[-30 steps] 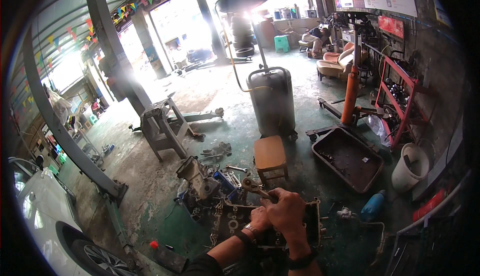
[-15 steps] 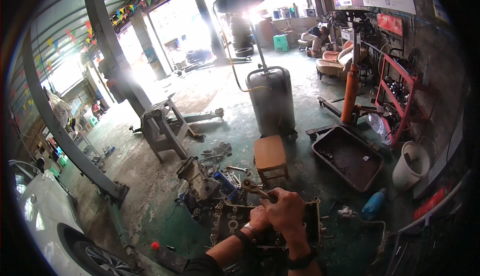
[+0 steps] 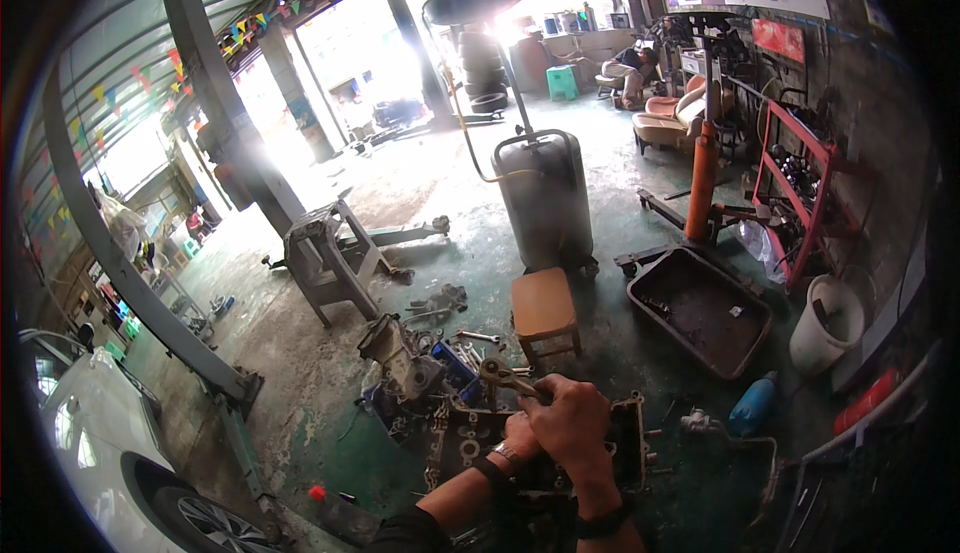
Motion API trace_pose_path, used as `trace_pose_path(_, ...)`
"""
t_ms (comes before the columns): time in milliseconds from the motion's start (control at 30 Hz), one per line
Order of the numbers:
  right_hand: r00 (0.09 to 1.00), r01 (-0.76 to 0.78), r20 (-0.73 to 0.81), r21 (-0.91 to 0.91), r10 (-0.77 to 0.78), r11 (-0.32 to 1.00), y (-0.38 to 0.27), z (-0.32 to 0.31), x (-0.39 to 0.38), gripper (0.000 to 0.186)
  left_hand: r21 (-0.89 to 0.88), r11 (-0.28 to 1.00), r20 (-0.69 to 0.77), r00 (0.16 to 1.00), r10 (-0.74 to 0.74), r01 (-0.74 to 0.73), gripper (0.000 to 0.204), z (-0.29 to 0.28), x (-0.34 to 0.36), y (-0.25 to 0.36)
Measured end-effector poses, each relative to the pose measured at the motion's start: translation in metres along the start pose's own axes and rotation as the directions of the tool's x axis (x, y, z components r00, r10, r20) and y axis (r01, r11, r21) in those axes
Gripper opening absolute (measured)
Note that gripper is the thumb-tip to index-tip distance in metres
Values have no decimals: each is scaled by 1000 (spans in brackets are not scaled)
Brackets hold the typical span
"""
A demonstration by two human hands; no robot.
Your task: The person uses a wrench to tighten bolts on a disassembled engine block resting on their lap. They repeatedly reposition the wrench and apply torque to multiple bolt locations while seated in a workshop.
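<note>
My right hand (image 3: 574, 417) is closed round the handle of a ratchet wrench (image 3: 510, 383), whose round head points up and to the left. Just below it, my left hand (image 3: 521, 437) is curled shut against the right one; whatever its fingers hold is hidden. Both hands are above an engine block (image 3: 625, 445) on the floor, with bolts or studs sticking out along its right side. A metal housing (image 3: 400, 358) and a blue tool case (image 3: 455, 371) with wrenches lie beyond the block to the left.
A small wooden stool (image 3: 543, 300) stands ahead, before a tall grey drum (image 3: 545, 203). To the right are a black drip tray (image 3: 705, 318), a blue bottle (image 3: 752, 406) and a white bucket (image 3: 826, 323). A white car (image 3: 90, 423) stands at left. A person (image 3: 630, 75) sits far back.
The view has shifted very slightly. Both hands and the ratchet wrench keep nearly the same pose over the engine block.
</note>
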State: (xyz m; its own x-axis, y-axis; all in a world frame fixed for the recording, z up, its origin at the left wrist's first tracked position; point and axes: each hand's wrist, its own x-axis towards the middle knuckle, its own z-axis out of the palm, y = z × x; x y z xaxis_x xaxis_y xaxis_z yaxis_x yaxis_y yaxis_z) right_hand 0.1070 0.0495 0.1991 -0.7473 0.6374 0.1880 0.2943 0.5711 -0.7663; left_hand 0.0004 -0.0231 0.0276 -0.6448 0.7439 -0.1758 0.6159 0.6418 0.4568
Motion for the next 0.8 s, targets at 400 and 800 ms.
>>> trace_pose_path(400, 1000, 15, 20, 16, -15, 1000, -2, -1, 0, 27, 20, 1000, 12, 1000, -3, 3, 34, -2, -1, 0)
trace_pose_path(800, 999, 14, 34, -10, -13, 1000, -3, -2, 0, 28, 29, 1000, 17, 1000, -5, 5, 31, -5, 1, 1)
